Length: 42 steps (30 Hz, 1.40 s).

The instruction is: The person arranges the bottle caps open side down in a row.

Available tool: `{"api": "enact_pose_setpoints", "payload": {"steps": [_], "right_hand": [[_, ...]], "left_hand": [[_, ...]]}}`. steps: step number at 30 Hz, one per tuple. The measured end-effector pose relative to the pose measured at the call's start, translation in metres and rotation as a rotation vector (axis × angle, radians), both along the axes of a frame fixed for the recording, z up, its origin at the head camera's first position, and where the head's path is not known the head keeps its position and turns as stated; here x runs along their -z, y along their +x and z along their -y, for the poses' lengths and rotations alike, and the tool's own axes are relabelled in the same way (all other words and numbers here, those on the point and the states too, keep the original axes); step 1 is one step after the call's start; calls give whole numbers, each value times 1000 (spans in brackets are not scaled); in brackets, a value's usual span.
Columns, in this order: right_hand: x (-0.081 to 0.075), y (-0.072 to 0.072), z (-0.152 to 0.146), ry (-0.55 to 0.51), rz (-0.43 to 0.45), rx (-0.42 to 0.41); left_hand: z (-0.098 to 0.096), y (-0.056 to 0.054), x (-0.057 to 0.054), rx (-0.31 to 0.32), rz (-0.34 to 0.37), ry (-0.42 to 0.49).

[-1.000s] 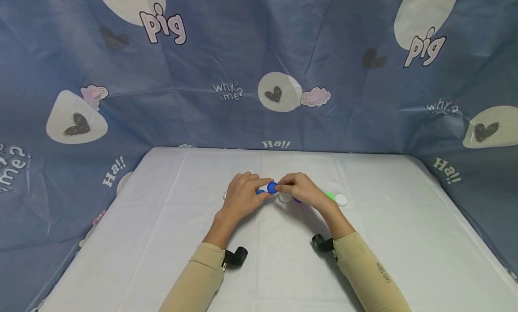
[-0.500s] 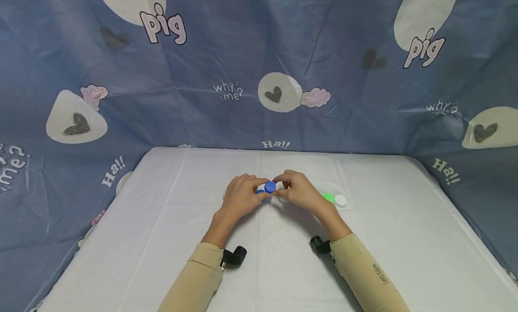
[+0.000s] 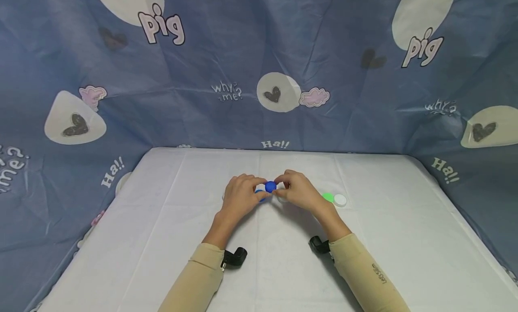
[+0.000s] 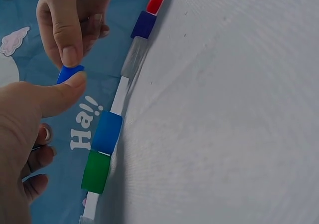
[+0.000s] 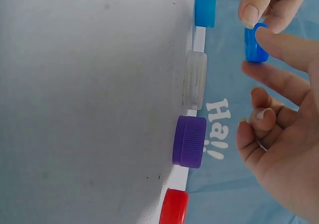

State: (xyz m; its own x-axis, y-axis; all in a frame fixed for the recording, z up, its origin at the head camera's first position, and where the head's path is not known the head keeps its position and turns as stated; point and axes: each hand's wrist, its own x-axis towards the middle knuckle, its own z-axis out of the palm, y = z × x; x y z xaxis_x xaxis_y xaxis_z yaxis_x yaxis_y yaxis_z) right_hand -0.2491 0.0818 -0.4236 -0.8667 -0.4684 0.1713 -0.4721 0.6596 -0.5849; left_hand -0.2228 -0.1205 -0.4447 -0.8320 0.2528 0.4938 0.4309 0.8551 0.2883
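Note:
A small dark blue bottle cap [image 3: 270, 186] is held up above the white table between both hands. From the left, my left hand [image 3: 240, 196] pinches its edge with thumb and forefinger. My right hand [image 3: 298, 191] grips the opposite edge the same way, its other fingers loosely curled in the right wrist view. Below the hands stands a row of caps: green [image 4: 96, 171], lighter blue [image 4: 107, 132], clear [image 5: 195, 79], purple [image 5: 189, 141] and red [image 5: 174, 206]. In the head view the hands hide much of this row.
At the row's right end a bright green cap [image 3: 328, 197] lies beside a white or clear cap [image 3: 340, 200]. The white cloth-covered table [image 3: 404, 222] reaches back to a blue printed curtain [image 3: 348, 123].
The right hand has shifted slightly left and changed its hold on the dark blue cap. The cap has turned: a ringed face showed half a second ago, a plain dark face shows now.

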Motion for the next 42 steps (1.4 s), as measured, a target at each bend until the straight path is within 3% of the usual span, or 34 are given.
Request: {"api": "enact_pose_setpoints", "payload": {"steps": [9, 22, 31, 42], "right_hand": [[1, 0, 0, 45, 26, 19], [4, 0, 4, 153, 15, 8], [7, 0, 6, 213, 24, 17], [9, 0, 7, 251, 5, 20]], "left_hand": [[0, -1, 2, 32, 65, -19], [-3, 0, 7, -2, 144, -93], [-6, -1, 8, -22, 151, -171], [-7, 1, 8, -24, 165, -155]]}}
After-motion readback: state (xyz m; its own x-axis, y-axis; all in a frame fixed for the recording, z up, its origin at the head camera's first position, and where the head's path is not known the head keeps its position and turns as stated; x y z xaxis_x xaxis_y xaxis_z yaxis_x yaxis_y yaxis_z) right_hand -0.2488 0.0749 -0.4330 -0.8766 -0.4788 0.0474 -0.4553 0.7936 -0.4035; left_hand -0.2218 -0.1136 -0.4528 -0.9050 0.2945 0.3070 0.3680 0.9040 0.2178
